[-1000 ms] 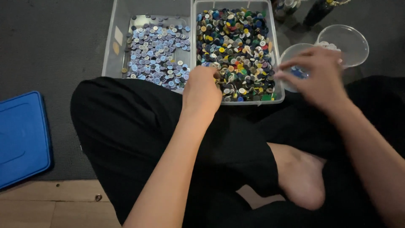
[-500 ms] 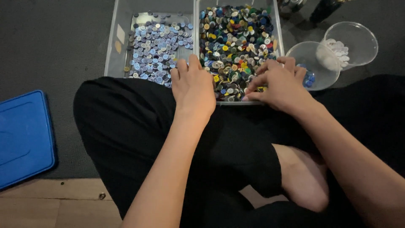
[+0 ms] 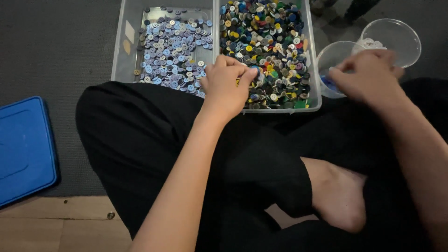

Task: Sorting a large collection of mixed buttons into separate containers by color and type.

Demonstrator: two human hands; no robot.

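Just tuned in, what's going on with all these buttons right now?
A person sits cross-legged on a dark mat, working at a clear two-compartment bin. The left hand rests at the near edge of the mixed-colour buttons in the right compartment, fingers pinched together. The left compartment holds pale blue and lilac buttons. The right hand is over a clear cup beside the bin, with a second clear cup behind it. A blue lid lies off to the left.

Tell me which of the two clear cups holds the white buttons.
The farther clear cup, at the upper right beyond the right hand, holds white buttons; the nearer cup beside the mixed-colour bin shows blue ones.
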